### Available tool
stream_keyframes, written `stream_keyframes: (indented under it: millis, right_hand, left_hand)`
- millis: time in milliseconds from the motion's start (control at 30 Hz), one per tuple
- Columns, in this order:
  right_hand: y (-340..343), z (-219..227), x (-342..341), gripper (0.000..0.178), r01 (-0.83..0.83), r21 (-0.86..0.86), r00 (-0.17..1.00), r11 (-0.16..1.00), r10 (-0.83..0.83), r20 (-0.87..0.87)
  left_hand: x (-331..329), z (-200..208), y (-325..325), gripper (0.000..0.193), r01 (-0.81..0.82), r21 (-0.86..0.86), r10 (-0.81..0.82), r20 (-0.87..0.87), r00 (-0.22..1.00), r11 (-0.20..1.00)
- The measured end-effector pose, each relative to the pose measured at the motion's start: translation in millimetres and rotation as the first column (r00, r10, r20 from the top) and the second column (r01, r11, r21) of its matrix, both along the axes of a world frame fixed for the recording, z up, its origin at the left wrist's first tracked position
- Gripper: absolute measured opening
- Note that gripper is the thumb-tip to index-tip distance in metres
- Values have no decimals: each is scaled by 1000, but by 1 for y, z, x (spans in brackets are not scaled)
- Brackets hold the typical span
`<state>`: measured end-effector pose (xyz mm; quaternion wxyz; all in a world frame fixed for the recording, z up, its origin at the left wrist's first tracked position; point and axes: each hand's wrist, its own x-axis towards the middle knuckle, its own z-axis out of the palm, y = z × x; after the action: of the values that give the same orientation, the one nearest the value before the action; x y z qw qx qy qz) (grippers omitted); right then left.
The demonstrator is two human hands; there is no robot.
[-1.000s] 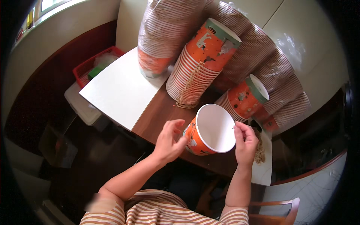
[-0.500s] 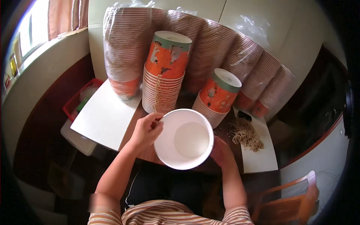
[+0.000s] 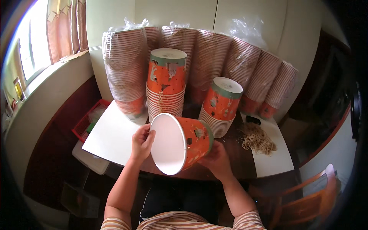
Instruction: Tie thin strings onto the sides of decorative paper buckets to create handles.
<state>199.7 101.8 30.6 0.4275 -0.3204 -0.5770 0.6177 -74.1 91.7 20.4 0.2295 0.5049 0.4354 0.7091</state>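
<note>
My striped shirt (image 3: 184, 221) fills the lower edge, and both bare forearms reach out from it. My left hand (image 3: 141, 145) pinches the rim of a bucket (image 3: 196, 141) between thumb and fingers, at the rim's left side. My right hand (image 3: 218, 161) is at the bucket's lower right side, near the green base; most of those fingers are hidden behind it, so I can't tell whether they are spread or pressed together. The bucket lies tipped on its side in front of me, over the near part of the table (image 3: 237, 165), its white mouth turned left and its orange, printed wall turned right. A wooden chair (image 3: 306, 205) stands off to my right. On the table's white right end, a loose heap of twine (image 3: 258, 140) lies just beside a small black thing (image 3: 253, 120). Beyond my bucket stand two stacks of upside-down buckets: a shorter stack (image 3: 223, 105) on the right and a taller stack (image 3: 166, 78) on the left, with strands of string (image 3: 160, 102) hanging down its front. A red basket (image 3: 81, 131) sits past the table's left side. Farther back, bucket stacks in clear plastic (image 3: 209, 57) line the pale wall (image 3: 249, 9), and a curtain (image 3: 68, 32) hangs by the window (image 3: 34, 50).
</note>
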Motion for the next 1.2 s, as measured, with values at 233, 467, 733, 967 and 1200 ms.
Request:
stream_keyframes:
  millis: [233,467,733,967,1200]
  right_hand:
    - [-14,11,-14,130,57,397,998,916,-48,-34]
    - [-16,-4,-33,135,250,531,901,810,-396,179]
    - [-4,8,-7,54,114,112,993,987,-109,-44]
    - [-5,48,25,24,41,634,896,772,-309,318]
    - [23,146,44,25,-47,978,716,201,-676,173]
  left_hand:
    - [0,1,2,20,-47,4,46,48,998,999]
    - [15,29,-10,22,-138,-58,137,-23,990,989]
    - [-6,17,-10,24,-22,-26,23,35,999,999]
    - [-2,-7,16,22,118,38,-120,61,991,992]
    - [1,-22,51,32,157,5,-157,100,983,988]
